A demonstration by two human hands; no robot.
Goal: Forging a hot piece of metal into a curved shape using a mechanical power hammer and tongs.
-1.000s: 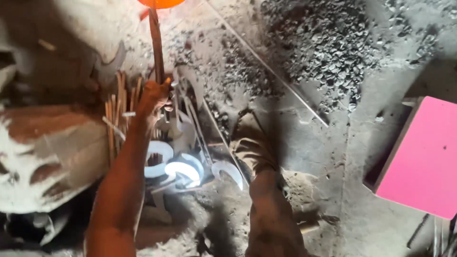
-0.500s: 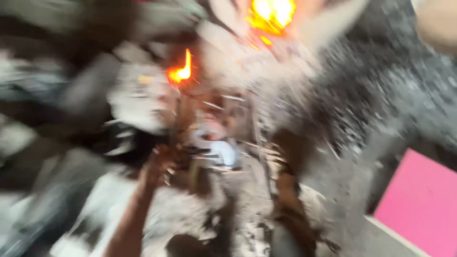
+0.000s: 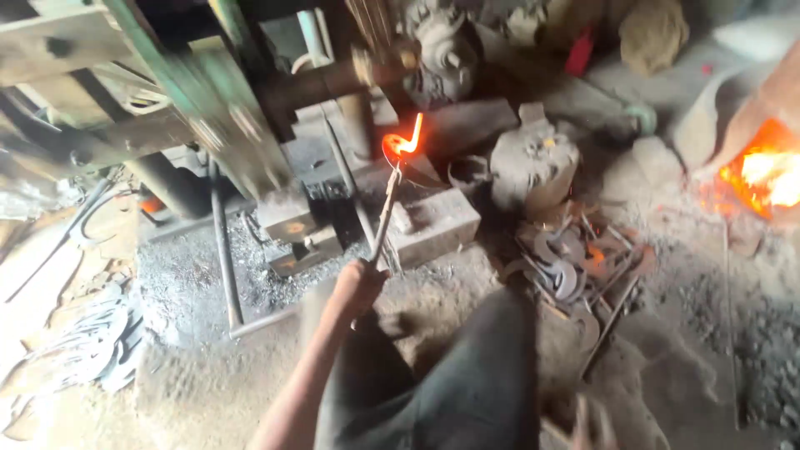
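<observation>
The glowing hooked metal piece (image 3: 403,142) sits at the far end of a long rod (image 3: 382,218), well beyond the fingers, above a steel block (image 3: 433,221); the left hand (image 3: 357,287) is wrapped around the rod's near end, fingers curled tight about it; the right hand (image 3: 593,421) shows only as a blur at the lower edge, its fingers impossible to read; a fire (image 3: 762,171) burns far to the right of them.
</observation>
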